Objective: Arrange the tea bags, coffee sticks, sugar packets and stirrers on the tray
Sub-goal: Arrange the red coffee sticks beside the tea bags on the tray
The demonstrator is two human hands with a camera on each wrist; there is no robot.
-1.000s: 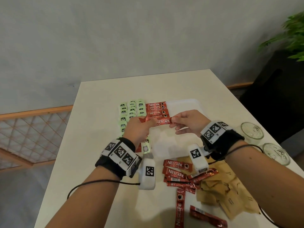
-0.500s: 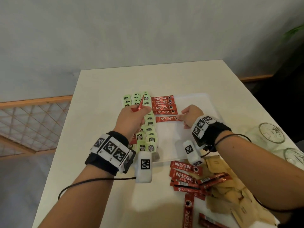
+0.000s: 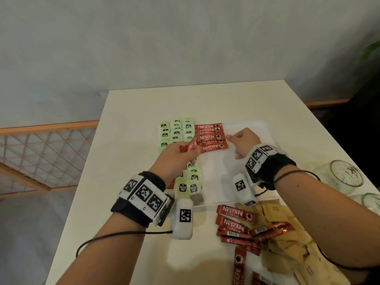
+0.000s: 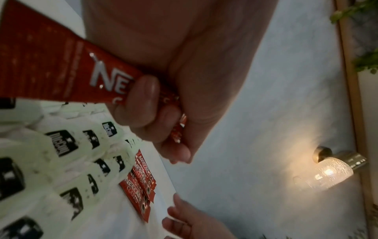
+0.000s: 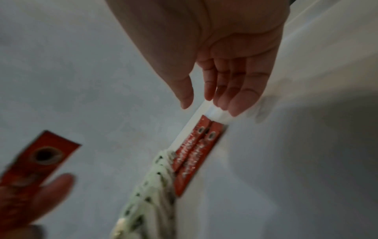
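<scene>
the coffee stick (image 3: 213, 148) that both hands held above the tray (image 3: 246, 128) a second ago now lies flat as the nearest of the red row on the tray. the right hand (image 3: 243, 141) has let go of it and rests with straight fingers just beside the row's right ends. the left hand (image 3: 176, 156) has drawn back over the tea bags (image 3: 176, 130) and grips another stick (image 3: 47, 149), tilted upward.
</scene>
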